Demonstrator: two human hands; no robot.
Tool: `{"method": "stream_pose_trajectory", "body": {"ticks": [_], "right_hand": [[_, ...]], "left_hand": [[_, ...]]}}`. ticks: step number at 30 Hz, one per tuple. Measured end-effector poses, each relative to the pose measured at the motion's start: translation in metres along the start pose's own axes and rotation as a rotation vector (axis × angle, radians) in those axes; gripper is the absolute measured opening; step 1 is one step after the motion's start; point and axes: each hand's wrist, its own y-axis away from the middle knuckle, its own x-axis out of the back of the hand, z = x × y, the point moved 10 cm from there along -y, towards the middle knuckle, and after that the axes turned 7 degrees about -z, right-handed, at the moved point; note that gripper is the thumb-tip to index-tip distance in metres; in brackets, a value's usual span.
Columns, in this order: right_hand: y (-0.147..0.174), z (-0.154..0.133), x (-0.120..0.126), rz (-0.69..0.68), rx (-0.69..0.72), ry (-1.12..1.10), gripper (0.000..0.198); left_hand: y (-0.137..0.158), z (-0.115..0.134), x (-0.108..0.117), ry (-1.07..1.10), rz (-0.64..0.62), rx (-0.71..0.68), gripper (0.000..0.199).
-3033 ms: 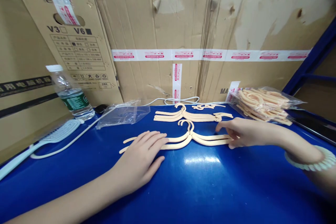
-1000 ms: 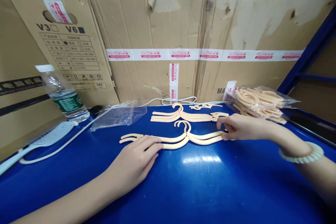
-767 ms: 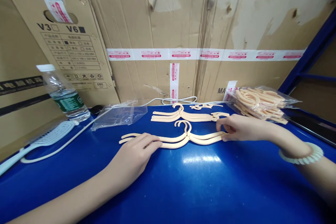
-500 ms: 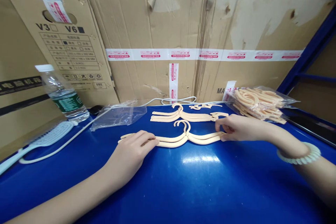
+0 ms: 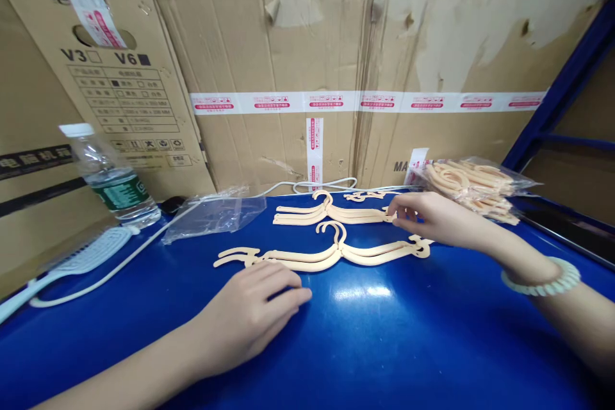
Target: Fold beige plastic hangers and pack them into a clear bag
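Two cream plastic folding hangers (image 5: 307, 264) lie side by side at the front, hooks pointing away and jointed end pieces at both ends. Just in front of their left part, my left hand (image 5: 259, 311) hovers over the table, palm down, fingers stretched and holding nothing. Behind that pair, more cream hangers (image 5: 355, 214) lie close together, with no end pieces showing on the left. My right hand (image 5: 423, 218) is at their right end, thumb and fingertips closed around it; the hand partly hides that end. Loose small hanger pieces (image 5: 368, 196) lie farther back.
Plastic bags of hanger parts (image 5: 473, 186) are stacked at the right, beside a dark flat device (image 5: 567, 230). An empty clear bag (image 5: 216, 214), a white cable (image 5: 139, 253), a water bottle (image 5: 118, 186) and a pale hairbrush (image 5: 91, 253) are at the left. Cardboard (image 5: 269, 147) walls the back.
My left hand has let go of the front hangers and drawn back toward me. My right hand has left their right end and moved back to the rear hangers. The view has shifted slightly.
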Motion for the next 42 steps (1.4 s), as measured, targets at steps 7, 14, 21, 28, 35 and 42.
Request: {"method": "stream_pose_trajectory", "body": {"ticks": [7, 14, 21, 28, 35, 42], "right_hand": [[0.009, 0.001, 0.034, 0.364, 0.031, 0.006, 0.018], [0.019, 0.004, 0.052, 0.539, 0.001, 0.013, 0.014], [0.019, 0.010, 0.052, 0.550, -0.035, -0.001, 0.016], [0.020, 0.012, 0.052, 0.563, -0.070, -0.034, 0.013], [0.022, 0.014, 0.054, 0.562, -0.096, -0.057, 0.017], [0.023, 0.043, 0.054, 0.594, -0.175, -0.051, 0.015]], "left_hand": [[-0.001, 0.010, -0.008, 0.117, -0.118, -0.083, 0.027], [0.000, 0.008, -0.012, 0.137, -0.142, -0.075, 0.027], [-0.001, 0.009, -0.010, 0.140, -0.136, -0.082, 0.026], [-0.001, 0.008, -0.010, 0.147, -0.136, -0.076, 0.027], [-0.001, 0.009, -0.009, 0.151, -0.127, -0.079, 0.026], [-0.001, 0.007, -0.008, 0.158, -0.119, -0.068, 0.026]]}}
